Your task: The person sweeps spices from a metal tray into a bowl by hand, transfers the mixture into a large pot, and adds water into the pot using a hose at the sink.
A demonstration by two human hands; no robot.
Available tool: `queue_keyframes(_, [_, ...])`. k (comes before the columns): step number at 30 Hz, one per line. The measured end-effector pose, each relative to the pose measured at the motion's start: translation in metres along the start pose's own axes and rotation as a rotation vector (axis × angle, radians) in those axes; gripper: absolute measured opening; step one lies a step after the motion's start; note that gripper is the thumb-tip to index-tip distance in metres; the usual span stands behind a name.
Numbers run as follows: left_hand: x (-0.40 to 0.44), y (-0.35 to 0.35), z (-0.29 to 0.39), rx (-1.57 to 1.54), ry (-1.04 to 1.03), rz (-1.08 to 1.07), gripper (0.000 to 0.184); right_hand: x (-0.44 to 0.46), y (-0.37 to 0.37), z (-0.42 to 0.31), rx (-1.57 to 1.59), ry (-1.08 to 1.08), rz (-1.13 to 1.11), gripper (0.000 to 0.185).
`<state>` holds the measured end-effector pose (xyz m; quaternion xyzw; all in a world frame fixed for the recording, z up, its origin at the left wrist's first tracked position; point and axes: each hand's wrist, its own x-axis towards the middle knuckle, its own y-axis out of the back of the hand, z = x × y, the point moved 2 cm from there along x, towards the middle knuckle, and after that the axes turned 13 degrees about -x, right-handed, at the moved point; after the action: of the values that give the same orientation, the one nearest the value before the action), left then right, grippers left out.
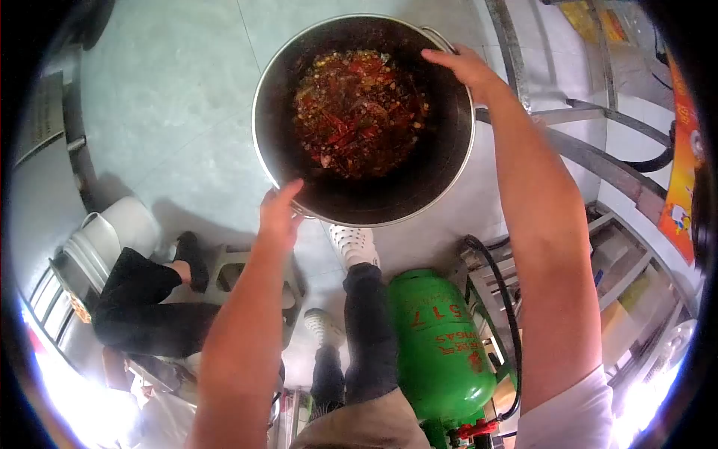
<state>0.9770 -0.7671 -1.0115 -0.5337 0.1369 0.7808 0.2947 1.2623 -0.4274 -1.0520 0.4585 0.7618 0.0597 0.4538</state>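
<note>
A large round pot (441,161) with a dark inside and a pale metal rim is held out over the floor, seen from above. In its bottom lies a dark red oily mix with dried red chillies (359,116) and small pale bits. My left hand (280,217) grips the near left side of the pot, thumb over the rim and fingers mostly hidden below. At the far right side my right hand (465,73) is closed around the pot beside its loop handle (438,39), thumb lying over the rim.
A green gas cylinder (441,337) with a black hose (512,329) stands by my legs. Metal frames (621,168) run along the right. At lower left another person's dark-clothed leg (161,322) is near a white bucket (127,228) and a stool (232,273).
</note>
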Motion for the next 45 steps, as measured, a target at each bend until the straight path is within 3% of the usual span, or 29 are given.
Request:
queue_keyframes(2, [0.006,0.008,-0.001,-0.037,0.025,0.105,0.049,0.001,0.002,0.004,0.177,0.04,-0.143,0.088])
queue_keyframes(5, [-0.039,-0.014,0.02,-0.061,-0.064,0.236,0.031,-0.034,0.005,0.027,0.208,-0.068,0.005,0.063])
queue_keyframes(7, [-0.102,-0.016,0.051,0.061,-0.162,0.207,0.031,-0.104,0.017,0.02,0.465,-0.112,-0.066,0.055])
queue_keyframes(9, [-0.177,-0.025,0.077,0.224,-0.236,0.255,0.032,-0.183,0.026,0.017,0.782,-0.174,-0.18,0.051])
queue_keyframes(11, [-0.254,-0.04,0.094,0.27,-0.343,0.16,0.035,-0.252,0.03,0.049,0.734,-0.352,0.017,0.05])
queue_keyframes(15, [-0.418,-0.069,0.116,0.577,-0.119,0.023,0.033,-0.385,0.046,0.082,1.15,-0.445,-0.174,0.054])
queue_keyframes(16, [-0.458,-0.071,0.115,0.493,-0.116,-0.102,0.031,-0.418,0.055,0.085,1.265,-0.467,-0.217,0.054])
queue_keyframes(17, [-0.495,-0.072,0.111,0.402,-0.116,-0.241,0.03,-0.443,0.064,0.077,1.245,-0.472,-0.146,0.043])
queue_keyframes(18, [-0.526,-0.065,0.104,0.08,-0.306,-0.298,0.03,-0.468,0.077,0.059,1.188,-0.528,-0.104,0.042])
queue_keyframes(19, [-0.55,-0.049,0.104,-0.105,-0.201,-0.161,0.03,-0.493,0.092,0.037,1.132,-0.58,-0.068,0.041])
queue_keyframes(21, [-0.595,-0.021,0.123,-0.25,-0.107,-0.126,0.03,-0.533,0.131,-0.008,0.932,-0.434,-0.063,0.046])
queue_keyframes(22, [-0.632,-0.015,0.118,-0.27,-0.136,-0.209,0.028,-0.559,0.154,-0.045,0.827,-0.437,-0.008,0.047])
queue_keyframes(25, [-0.759,0.008,0.089,-0.318,-0.222,-0.448,0.027,-0.645,0.212,-0.105,0.812,-0.315,-0.008,0.046])
queue_keyframes(27, [-0.832,0.022,0.086,-0.316,-0.321,-0.579,0.028,-0.691,0.22,-0.144,0.941,-0.143,-0.159,0.04])
queue_keyframes(29, [-0.911,0.042,0.085,-0.269,-0.357,-0.663,0.028,-0.749,0.23,-0.169,0.932,0.007,0.149,0.038])
queue_keyframes(31, [-0.991,0.076,0.073,-0.19,-0.437,-0.815,0.031,-0.842,0.232,-0.206,1.158,0.148,-0.152,0.039])
queue_keyframes(32, [-1.029,0.104,0.056,-0.316,-0.353,-0.813,0.031,-0.881,0.23,-0.216,1.158,0.283,-0.284,0.043])
queue_keyframes(33, [-1.067,0.127,0.042,-0.436,-0.267,-0.829,0.03,-0.948,0.216,-0.246,1.212,0.434,-0.151,0.043])
queue_keyframes(35, [-1.146,0.178,0.018,-0.241,-0.645,-0.937,0.027,-0.992,0.218,-0.259,1.141,0.587,-0.324,0.043])
queue_keyframes(36, [-1.153,0.222,0.014,-0.462,-0.612,-1.095,0.022,-0.999,0.221,-0.264,1.044,0.574,-0.368,0.039])
queue_keyframes(37, [-1.18,0.241,0.009,-0.507,-0.698,-1.091,0.029,-1.005,0.215,-0.276,0.954,0.514,-0.255,0.036])
queue_keyframes(38, [-1.208,0.26,0.004,-0.552,-0.785,-1.085,0.036,-1.025,0.202,-0.3,0.927,0.476,-0.457,0.03])
queue_keyframes(41, [-1.289,0.329,-0.062,-0.514,-1.126,-1.109,0.06,-1.11,0.135,-0.36,0.804,0.698,-0.427,0.031])
queue_keyframes(43, [-1.319,0.418,-0.121,-0.596,-1.366,-0.875,0.056,-1.182,0.072,-0.39,0.718,0.807,-0.543,0.024])
queue_keyframes(45, [-1.339,0.485,-0.19,-0.703,-1.577,-0.567,0.053,-1.226,0.005,-0.417,0.6,0.854,-0.814,0.03])
